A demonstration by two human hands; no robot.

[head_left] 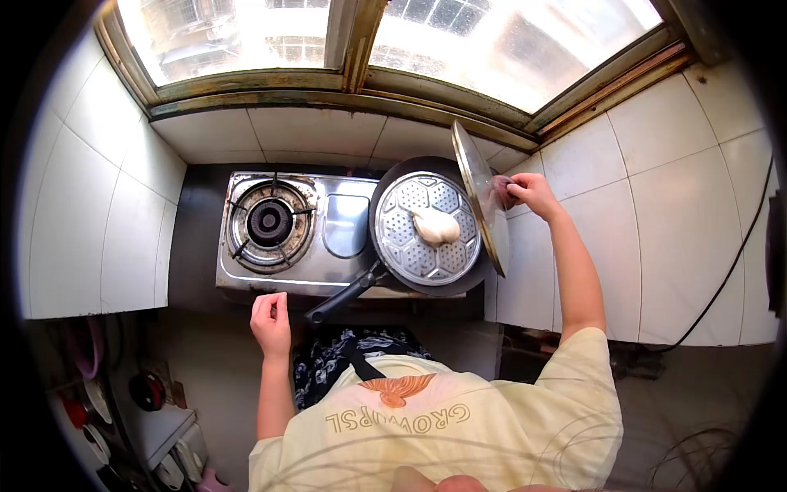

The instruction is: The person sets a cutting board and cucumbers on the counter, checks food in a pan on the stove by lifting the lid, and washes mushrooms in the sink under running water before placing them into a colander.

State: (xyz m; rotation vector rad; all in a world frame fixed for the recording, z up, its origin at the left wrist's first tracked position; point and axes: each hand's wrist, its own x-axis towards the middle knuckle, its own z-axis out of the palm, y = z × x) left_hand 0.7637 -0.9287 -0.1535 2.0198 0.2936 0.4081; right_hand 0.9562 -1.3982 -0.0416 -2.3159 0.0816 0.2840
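Note:
My right hand (531,195) grips the dark knob of a glass lid (479,193), which stands tilted on edge at the right side of a dark pan (385,176). Inside the pan lies a round metal steamer plate (410,193) with small holes, and a pale lump of food (436,227) rests near its middle. The pan's black handle (344,297) points toward the lower left. My left hand (270,325) is in front of the stove's edge, left of the handle, with its fingers curled closed; whether they hold anything is hidden.
The steel gas stove (320,277) has a bare burner (270,221) on its left. Behind it are a tiled wall and a window (451,41). A black cable (725,283) hangs along the right wall. Shelves with utensils stand at the lower left.

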